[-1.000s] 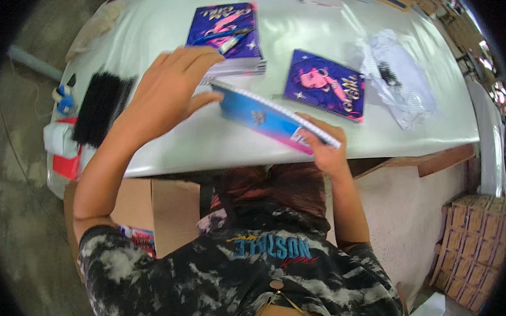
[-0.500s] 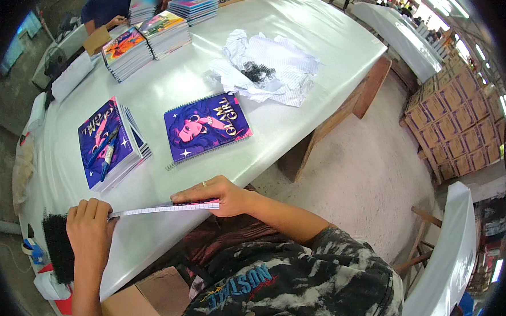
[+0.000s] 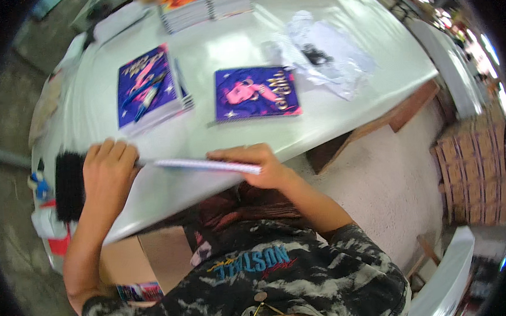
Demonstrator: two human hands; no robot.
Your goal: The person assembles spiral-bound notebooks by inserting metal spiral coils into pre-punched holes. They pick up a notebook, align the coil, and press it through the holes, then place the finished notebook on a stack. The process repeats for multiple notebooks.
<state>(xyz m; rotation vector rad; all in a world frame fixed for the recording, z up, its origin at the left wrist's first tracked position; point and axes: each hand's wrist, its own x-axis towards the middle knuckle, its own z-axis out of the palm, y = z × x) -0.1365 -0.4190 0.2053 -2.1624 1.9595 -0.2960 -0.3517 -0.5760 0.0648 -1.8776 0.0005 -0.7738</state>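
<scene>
Between my two hands is a notebook [image 3: 205, 165], seen edge-on with its white page edges showing. My left hand [image 3: 109, 172] is closed on its left end, fingers curled over the top. My right hand [image 3: 259, 164] grips the right end, fingers along the upper side. Motion blurs the binding edge by my left hand. Beyond it lies a wire-bound notebook [image 3: 256, 93] with a purple and pink cover. To its left sits a short stack of similar notebooks [image 3: 140, 78], with blue pens [image 3: 149, 97] on top. A black bristly bundle [image 3: 70, 187] lies beside my left hand.
Crumpled white plastic or paper [image 3: 334, 62] with dark coils [image 3: 316, 55] lies at the table's right. Taller notebook stacks [image 3: 185, 13] stand at the back. An open cardboard box [image 3: 126, 259] is below the table's near edge. Brown cartons [image 3: 475, 166] are piled far right.
The whole view has shifted, so the table and its things appear higher and farther right. Both hands keep their hold on the notebook, which now slopes slightly down to the right.
</scene>
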